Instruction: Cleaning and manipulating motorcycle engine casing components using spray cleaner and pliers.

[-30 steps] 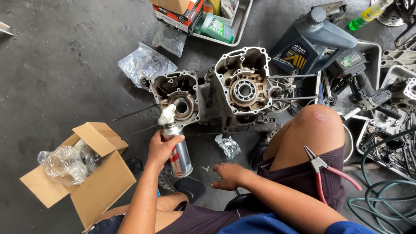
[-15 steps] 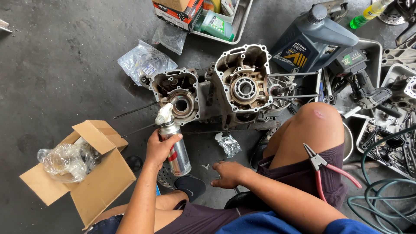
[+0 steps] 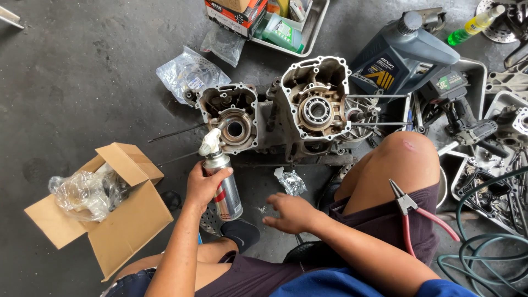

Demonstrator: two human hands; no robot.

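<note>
My left hand (image 3: 202,186) grips a silver spray can (image 3: 224,186) with a white nozzle, which points at the round bore of an engine crankcase (image 3: 275,113) lying on the concrete floor. The bore sits in the case's left end; a bearing shows in the larger middle housing. My right hand (image 3: 290,212) hovers low over the floor near a crumpled bit of clear plastic (image 3: 290,181), fingers apart and holding nothing. Red-handled pliers (image 3: 418,212) rest on my right thigh beside my raised knee.
An open cardboard box (image 3: 129,220) with a plastic bag stands at the left. A blue oil jug (image 3: 401,58), trays of parts (image 3: 498,181) and a green hose (image 3: 484,258) crowd the right. Bagged parts (image 3: 190,74) and a tray of boxes (image 3: 308,33) lie behind the crankcase.
The can stays aimed at the bore. My right hand has shifted slightly over the floor.
</note>
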